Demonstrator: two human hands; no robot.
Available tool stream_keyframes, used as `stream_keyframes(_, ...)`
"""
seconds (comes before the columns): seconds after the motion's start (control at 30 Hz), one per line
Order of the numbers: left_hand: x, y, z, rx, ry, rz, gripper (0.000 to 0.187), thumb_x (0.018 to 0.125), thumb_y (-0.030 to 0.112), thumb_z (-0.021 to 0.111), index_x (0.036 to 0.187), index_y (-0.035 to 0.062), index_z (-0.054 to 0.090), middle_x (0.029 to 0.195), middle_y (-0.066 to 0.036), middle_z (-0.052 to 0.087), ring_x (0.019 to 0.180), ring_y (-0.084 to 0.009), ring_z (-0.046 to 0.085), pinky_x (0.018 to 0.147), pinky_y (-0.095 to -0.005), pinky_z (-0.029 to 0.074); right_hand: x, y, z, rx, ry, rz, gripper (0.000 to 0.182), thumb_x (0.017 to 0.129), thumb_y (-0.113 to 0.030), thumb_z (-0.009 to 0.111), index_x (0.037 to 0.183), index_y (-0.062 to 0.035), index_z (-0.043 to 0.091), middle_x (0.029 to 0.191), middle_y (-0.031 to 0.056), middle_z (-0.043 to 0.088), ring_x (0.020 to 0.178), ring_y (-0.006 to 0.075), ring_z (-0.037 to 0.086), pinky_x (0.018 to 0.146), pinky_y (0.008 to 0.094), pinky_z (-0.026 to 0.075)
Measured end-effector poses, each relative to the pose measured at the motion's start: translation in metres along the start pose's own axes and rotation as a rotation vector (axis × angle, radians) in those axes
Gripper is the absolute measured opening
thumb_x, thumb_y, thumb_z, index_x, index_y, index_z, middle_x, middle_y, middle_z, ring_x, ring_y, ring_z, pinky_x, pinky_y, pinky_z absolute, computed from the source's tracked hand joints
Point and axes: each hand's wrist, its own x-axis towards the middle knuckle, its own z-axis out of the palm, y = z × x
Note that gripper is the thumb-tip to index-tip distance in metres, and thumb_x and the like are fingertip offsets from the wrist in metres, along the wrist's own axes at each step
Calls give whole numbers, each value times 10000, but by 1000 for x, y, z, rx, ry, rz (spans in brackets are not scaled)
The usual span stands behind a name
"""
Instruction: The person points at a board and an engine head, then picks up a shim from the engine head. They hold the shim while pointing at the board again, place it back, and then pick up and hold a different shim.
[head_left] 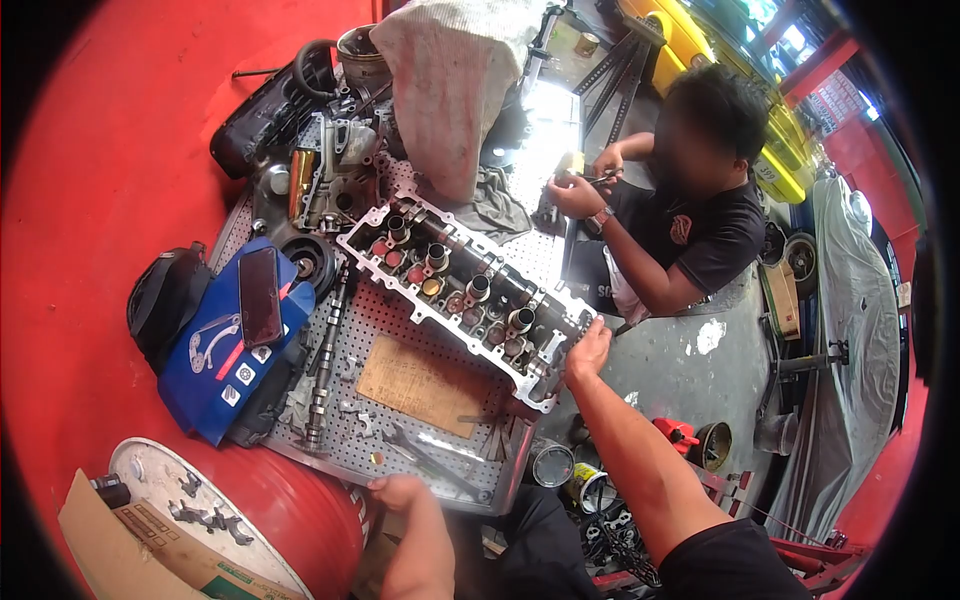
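A long cylinder head [470,295] lies slantwise above the perforated metal tray [340,400], its valve side recesses and round tubes facing up. My right hand [590,350] is closed around its near right end. At the tray's front rim is my left hand [400,492], its fingers curled against the edge and partly hidden. Left of the cylinder head, a camshaft [325,365] lies lengthwise on the tray. A brown board [425,385] and a few wrenches [430,455] rest in front of the head.
A blue folder [205,370] with a phone [260,295] sits at left, below engine parts [335,170]. A red drum [300,510] and cardboard box [130,550] stand front left. Across, a co-worker [690,220] holds small items. Buckets [590,490] stand on the floor at right.
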Motion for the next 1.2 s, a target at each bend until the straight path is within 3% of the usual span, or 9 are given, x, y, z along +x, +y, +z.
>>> stream_keyframes(1.2, -2, 3, -3, 36, -18, -49, 599, 1010, 427, 204, 1138, -41, 555, 990, -347, 626, 947, -515, 601, 837, -589, 479, 3, 3, 2, 7, 3, 3, 581, 965, -496, 366, 1157, 23, 541, 1107, 263, 628, 1055, 404, 593, 935, 451, 416)
